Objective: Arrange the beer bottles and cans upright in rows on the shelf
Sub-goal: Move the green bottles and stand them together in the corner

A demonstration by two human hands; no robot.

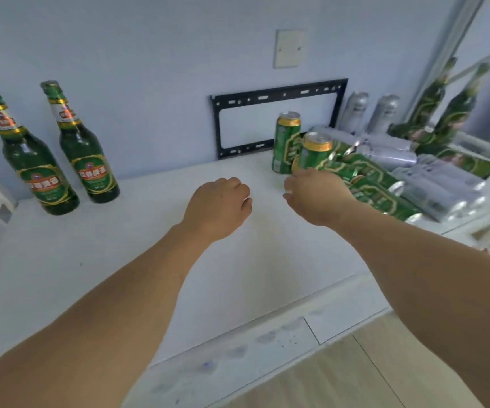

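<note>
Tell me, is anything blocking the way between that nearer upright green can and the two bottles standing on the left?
Nothing visible. The nearer green can and the two bottles are separated by bare white shelf; only the person's left hand hovers above that stretch.

1. Two green beer bottles (45, 160) stand upright at left on the white shelf (149, 260)
2. Right hand (316, 194) reaches the nearer upright green can (314, 154)
3. Left hand (218, 206) hovers, fingers curled, holding nothing
</note>
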